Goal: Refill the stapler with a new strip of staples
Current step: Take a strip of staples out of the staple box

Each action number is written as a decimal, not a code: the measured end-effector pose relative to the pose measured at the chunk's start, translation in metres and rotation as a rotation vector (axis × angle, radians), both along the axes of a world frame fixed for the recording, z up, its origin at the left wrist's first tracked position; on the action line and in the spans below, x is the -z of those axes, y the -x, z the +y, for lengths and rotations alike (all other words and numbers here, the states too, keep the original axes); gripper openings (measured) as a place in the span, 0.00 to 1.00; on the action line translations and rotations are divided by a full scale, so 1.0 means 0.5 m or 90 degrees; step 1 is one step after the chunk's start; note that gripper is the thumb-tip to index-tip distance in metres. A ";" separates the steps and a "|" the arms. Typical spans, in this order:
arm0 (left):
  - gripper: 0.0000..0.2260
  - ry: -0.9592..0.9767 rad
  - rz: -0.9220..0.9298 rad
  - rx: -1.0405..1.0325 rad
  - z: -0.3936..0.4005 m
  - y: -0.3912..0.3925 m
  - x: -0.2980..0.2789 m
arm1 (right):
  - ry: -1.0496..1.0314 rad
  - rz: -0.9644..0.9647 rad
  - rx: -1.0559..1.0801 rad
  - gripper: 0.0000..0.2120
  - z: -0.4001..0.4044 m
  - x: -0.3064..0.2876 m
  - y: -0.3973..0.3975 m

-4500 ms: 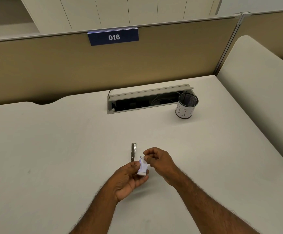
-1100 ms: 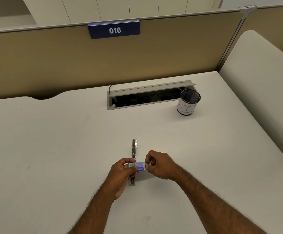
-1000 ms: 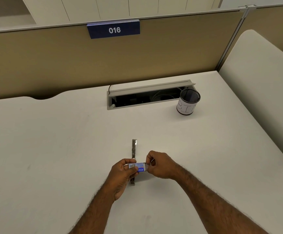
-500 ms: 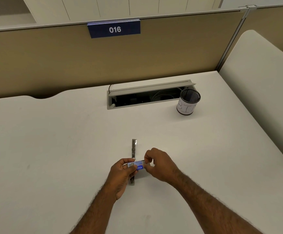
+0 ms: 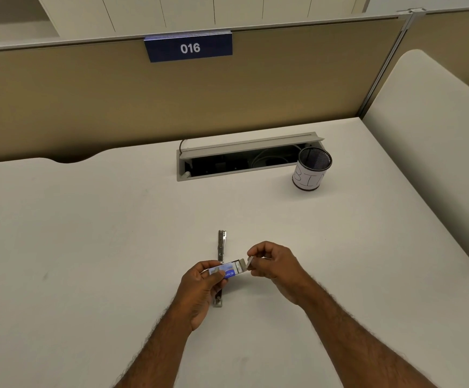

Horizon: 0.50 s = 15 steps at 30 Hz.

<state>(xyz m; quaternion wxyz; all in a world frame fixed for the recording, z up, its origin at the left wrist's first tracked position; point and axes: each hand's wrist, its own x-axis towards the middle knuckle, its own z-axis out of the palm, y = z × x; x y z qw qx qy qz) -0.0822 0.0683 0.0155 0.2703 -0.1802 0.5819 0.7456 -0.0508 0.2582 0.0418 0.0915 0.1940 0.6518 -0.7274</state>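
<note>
The person's left hand (image 5: 202,284) held a small blue and white cardboard box of staples (image 5: 226,270) just above the white desk (image 5: 87,247), fingers and thumb curled round its left end so it stayed level. The right hand (image 5: 272,261) pinched the little white flap (image 5: 247,263) at the box's right end between thumb and fingertip, and the flap stood open. I think the box was held sideways like that so a strip could slide out to the right. No strip of staples could be seen yet; the inside of the box was too small to make out. The long thin silver metal stapler (image 5: 221,247) lay flat on the desk right under the hands, one end pointing far away and the other near the person. It seemed to be swung open, ready to be filled, and it was kept close so the staples would have a short way to go. Far off to the right stood a round black mesh cup with a white paper label (image 5: 310,170), beside a grey cable slot in the desk (image 5: 244,161).
</note>
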 end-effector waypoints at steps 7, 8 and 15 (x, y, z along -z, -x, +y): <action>0.08 -0.048 -0.019 -0.017 0.020 -0.002 -0.003 | 0.222 -0.069 0.151 0.11 0.028 0.009 -0.003; 0.08 -0.060 -0.022 -0.018 0.024 -0.002 -0.004 | 0.229 -0.082 0.174 0.12 0.035 0.011 -0.004; 0.08 -0.099 -0.039 -0.018 0.039 0.005 -0.017 | 0.053 -0.159 0.038 0.10 0.047 0.031 -0.001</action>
